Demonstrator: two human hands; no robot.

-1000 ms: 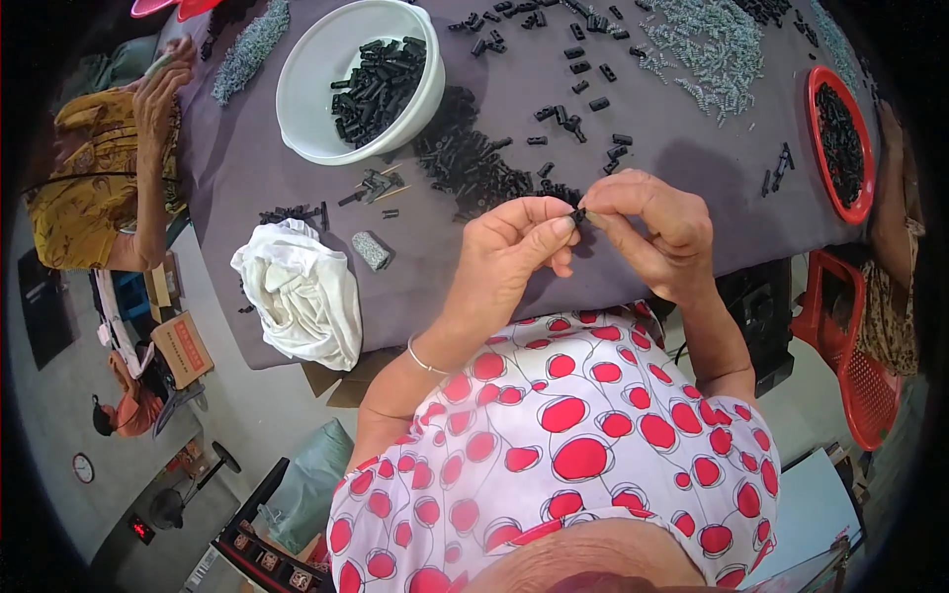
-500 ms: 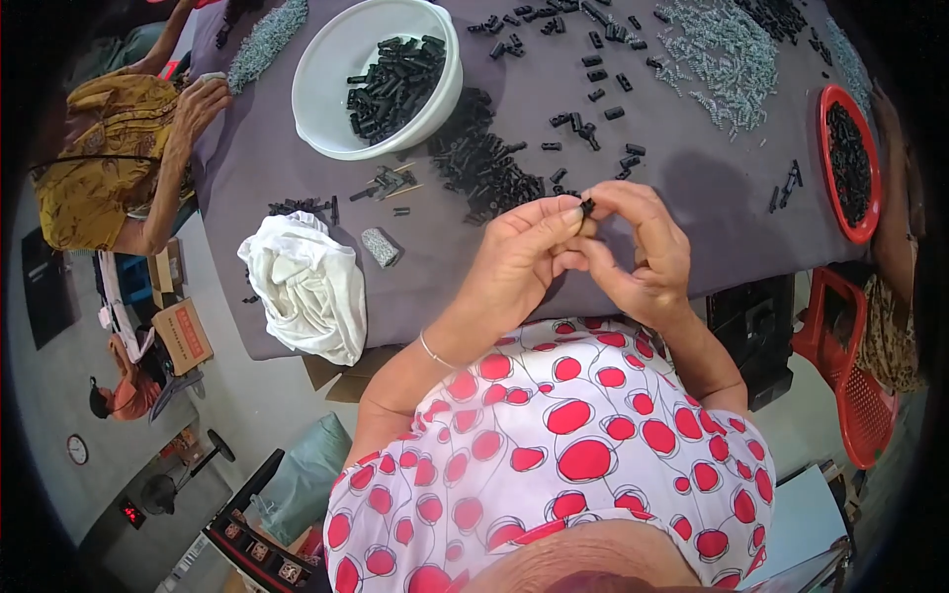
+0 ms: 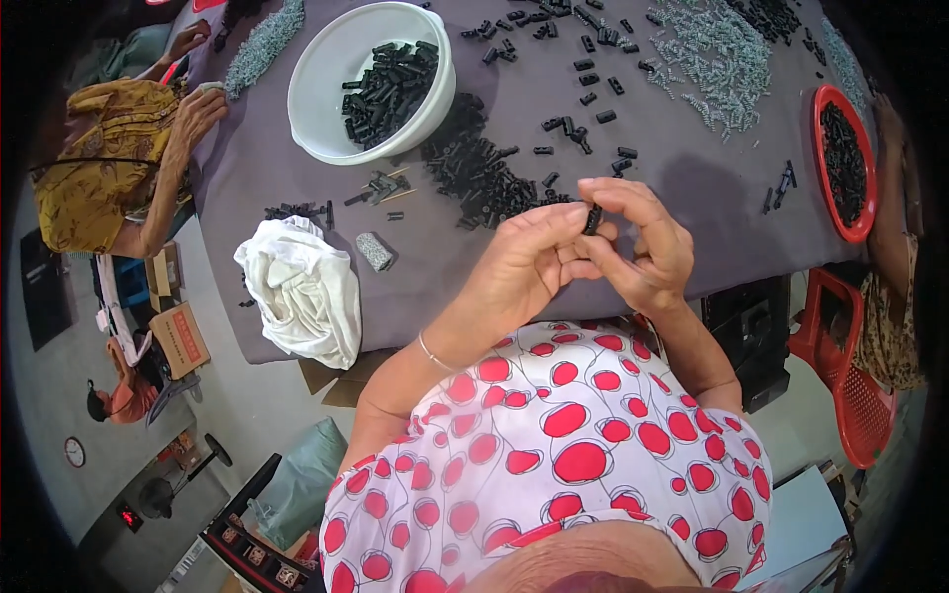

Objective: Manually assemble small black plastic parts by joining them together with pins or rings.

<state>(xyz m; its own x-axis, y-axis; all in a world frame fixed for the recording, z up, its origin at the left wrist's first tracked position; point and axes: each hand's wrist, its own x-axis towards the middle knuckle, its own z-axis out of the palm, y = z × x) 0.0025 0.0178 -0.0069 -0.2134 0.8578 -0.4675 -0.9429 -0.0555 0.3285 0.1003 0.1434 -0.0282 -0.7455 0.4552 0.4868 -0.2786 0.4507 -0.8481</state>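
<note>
Now the left hand (image 3: pixel 534 259) pinches a small black piece (image 3: pixel 593 219) near the table (image 3: pixel 736 267) edge, the right hand (image 3: pixel 647 252) curling in at four o'clock, thumb and forefinger apart; whether it grips too, I can't tell! From that piece, a black heap (image 3: pixel 479 183) sits at ten, grey bits (image 3: pixel 714 64) at one, red tray (image 3: pixel 819 158) at three.
</note>
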